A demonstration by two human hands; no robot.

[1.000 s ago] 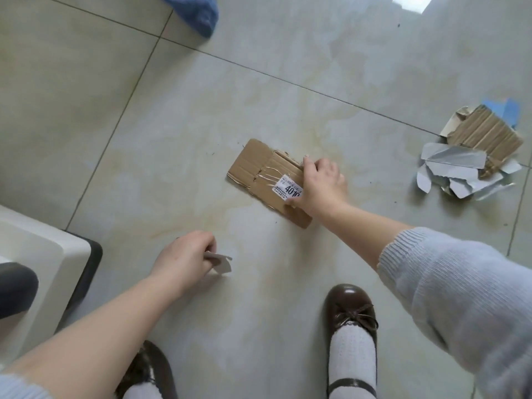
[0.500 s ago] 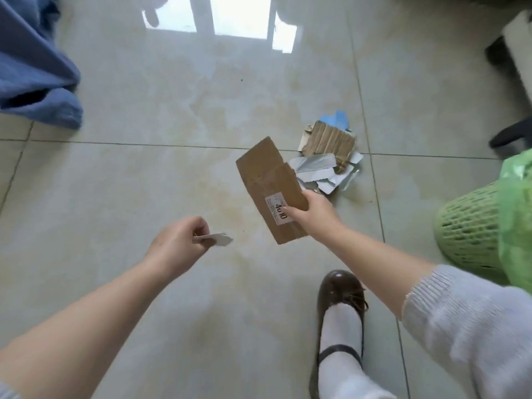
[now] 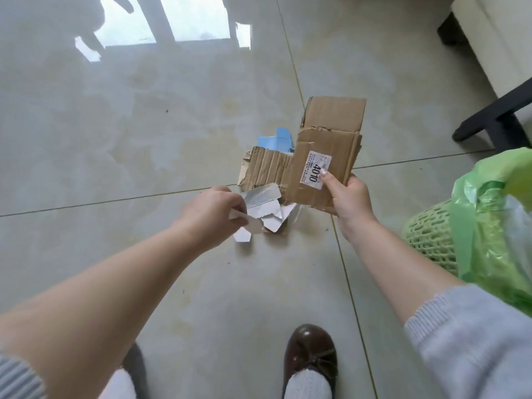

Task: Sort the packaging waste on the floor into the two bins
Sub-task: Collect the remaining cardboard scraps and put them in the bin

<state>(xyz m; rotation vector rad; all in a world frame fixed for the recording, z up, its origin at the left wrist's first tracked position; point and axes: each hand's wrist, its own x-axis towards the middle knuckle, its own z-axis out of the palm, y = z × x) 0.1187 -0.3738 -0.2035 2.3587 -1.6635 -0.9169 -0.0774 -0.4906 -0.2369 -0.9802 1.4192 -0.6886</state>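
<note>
Head view, right hand (image 3: 349,198): pinches the cardboard flap (image 3: 326,151) by its lower edge, thumb on the 4010 label (image 3: 314,169).
Left hand (image 3: 211,216): pinches a small paper scrap (image 3: 250,223).
Advice: probably carry the flap flat toward the green mesh bin (image 3: 431,234) at right, keeping the grip firm.
Waste pile (image 3: 266,180): on the floor, between the hands.
Surface: glossy tiled floor (image 3: 115,139) with a window reflection.
Room: dark furniture leg (image 3: 495,116) at upper right.

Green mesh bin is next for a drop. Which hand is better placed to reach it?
Probably the right hand: holding the cardboard piece, it is nearer the green mesh bin. The left hand pinches a white scrap farther away.
</note>
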